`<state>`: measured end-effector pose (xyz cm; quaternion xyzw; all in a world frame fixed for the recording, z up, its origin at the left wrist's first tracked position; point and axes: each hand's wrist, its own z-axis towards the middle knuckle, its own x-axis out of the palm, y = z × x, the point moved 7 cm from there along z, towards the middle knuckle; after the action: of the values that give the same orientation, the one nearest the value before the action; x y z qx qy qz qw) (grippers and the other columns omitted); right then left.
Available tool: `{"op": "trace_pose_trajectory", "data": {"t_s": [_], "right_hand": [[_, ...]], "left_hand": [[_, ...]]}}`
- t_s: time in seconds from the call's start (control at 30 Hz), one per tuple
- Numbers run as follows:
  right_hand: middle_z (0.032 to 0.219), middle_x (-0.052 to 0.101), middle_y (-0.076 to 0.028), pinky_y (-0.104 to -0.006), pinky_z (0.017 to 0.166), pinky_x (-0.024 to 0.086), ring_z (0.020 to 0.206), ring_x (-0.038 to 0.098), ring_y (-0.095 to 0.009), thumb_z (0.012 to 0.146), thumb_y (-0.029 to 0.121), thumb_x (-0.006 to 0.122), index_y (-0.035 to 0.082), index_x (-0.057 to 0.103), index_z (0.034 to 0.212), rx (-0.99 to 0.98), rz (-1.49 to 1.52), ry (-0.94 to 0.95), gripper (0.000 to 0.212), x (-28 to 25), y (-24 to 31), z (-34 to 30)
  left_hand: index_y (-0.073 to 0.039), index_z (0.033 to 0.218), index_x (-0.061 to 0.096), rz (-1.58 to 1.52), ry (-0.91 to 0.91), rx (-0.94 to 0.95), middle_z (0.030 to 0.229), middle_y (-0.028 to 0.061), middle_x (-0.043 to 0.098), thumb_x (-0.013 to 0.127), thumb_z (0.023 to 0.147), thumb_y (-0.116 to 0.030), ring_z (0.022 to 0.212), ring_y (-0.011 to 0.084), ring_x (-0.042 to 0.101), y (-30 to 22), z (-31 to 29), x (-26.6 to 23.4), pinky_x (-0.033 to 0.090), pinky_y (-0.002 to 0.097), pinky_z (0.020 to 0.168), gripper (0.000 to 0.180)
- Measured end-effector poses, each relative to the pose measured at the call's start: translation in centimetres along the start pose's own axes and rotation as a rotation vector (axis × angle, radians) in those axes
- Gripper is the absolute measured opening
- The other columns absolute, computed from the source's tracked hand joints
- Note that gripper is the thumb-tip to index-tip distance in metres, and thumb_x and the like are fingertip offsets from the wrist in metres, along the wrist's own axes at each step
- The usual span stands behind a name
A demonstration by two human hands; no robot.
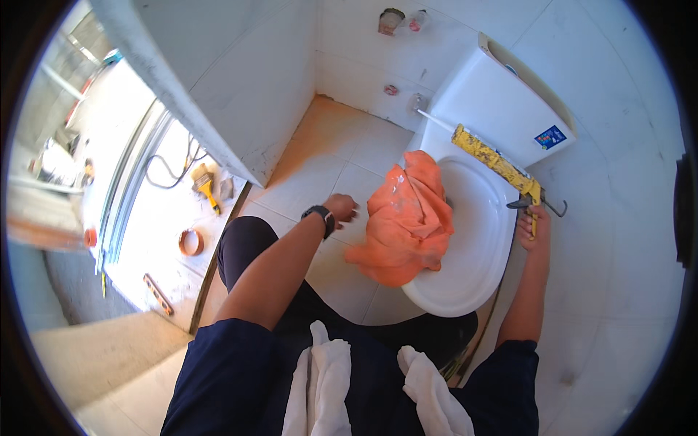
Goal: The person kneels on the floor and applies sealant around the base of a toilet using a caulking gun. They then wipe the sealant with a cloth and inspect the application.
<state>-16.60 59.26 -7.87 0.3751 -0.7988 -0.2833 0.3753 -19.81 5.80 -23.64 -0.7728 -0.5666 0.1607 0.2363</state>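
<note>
In my right hand [533, 227] is the handle of a yellow, caulk-smeared caulking gun [494, 158]. Its white nozzle points up and left, across the front of the toilet tank [502, 94]. My left hand [340, 208], with a dark watch on the wrist, hovers over the floor left of an orange cloth [407, 225]. Its fingers are loosely bent and a little apart, with nothing visible in them. The crumpled cloth drapes over the left rim of the white toilet bowl [476, 269]; its lower left corner is blurred. Part of the bowl is hidden under it.
A wall end [218, 131] stands left of the tiled floor [349, 182]. Beyond a threshold lie a yellow-handled brush [207, 190], a roll of tape [191, 243], a small level [158, 294] and a dark cable [169, 174]. White tiled wall closes in on the right.
</note>
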Motion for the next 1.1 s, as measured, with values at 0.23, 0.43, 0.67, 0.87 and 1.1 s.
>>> {"op": "trace_pose_trajectory", "data": {"t_s": [0.23, 0.43, 0.67, 0.87, 1.1], "right_hand": [[0.057, 0.053, -0.002, -0.0230, 0.029, 0.035, 0.036, 0.043, -0.011, 0.108, 0.034, 0.050, 0.010, 0.060, 0.087, -0.253, 0.207, -0.138, 0.034, 4.0, -2.1, -15.8], [0.055, 0.049, -0.001, -0.0223, 0.028, 0.033, 0.034, 0.040, -0.010, 0.109, 0.040, 0.048, 0.007, 0.060, 0.099, -0.376, 0.212, -0.508, 0.036, 11.6, -10.0, -32.6], [0.055, 0.048, -0.001, -0.0223, 0.029, 0.032, 0.034, 0.038, -0.009, 0.109, 0.039, 0.050, 0.002, 0.058, 0.104, -0.569, 0.154, -0.782, 0.039, 20.3, -18.0, -44.4], [0.053, 0.048, -0.002, -0.0241, 0.030, 0.034, 0.033, 0.039, -0.012, 0.107, 0.042, 0.053, 0.004, 0.058, 0.100, -0.597, 0.189, -0.843, 0.039, 24.1, -25.3, -47.4], [0.056, 0.049, -0.002, -0.0239, 0.030, 0.036, 0.035, 0.043, -0.012, 0.108, 0.042, 0.051, 0.005, 0.058, 0.099, -0.519, 0.440, -0.755, 0.039, 23.0, -31.9, -45.6]], "left_hand": [[-0.008, 0.131, 0.063, -0.215, 0.510, -0.141, 0.114, 0.0053, 0.072, 0.044, 0.106, -0.018, 0.109, 0.0171, 0.065, -1.5, 0.7, 1.7, 0.049, 0.0374, 0.098, 0.033], [-0.008, 0.134, 0.063, 0.085, 0.820, -0.363, 0.115, 0.0065, 0.072, 0.054, 0.105, -0.021, 0.101, 0.0149, 0.066, 0.1, -5.9, 1.0, 0.053, 0.0347, 0.090, 0.033], [-0.006, 0.133, 0.064, 0.046, 1.042, 0.425, 0.127, 0.0043, 0.068, 0.066, 0.102, -0.015, 0.110, 0.0137, 0.064, -7.6, -5.2, 3.8, 0.052, 0.0323, 0.097, 0.032], [-0.008, 0.139, 0.058, -0.374, 1.203, 0.184, 0.140, 0.0064, 0.062, 0.061, 0.102, -0.004, 0.127, 0.0195, 0.060, -5.8, -6.9, 2.8, 0.051, 0.0385, 0.106, 0.037], [-0.006, 0.140, 0.056, -0.608, 1.290, 0.091, 0.144, 0.0086, 0.058, 0.058, 0.102, 0.001, 0.130, 0.0234, 0.059, -7.2, -8.5, 3.2, 0.052, 0.0406, 0.108, 0.039]]}}
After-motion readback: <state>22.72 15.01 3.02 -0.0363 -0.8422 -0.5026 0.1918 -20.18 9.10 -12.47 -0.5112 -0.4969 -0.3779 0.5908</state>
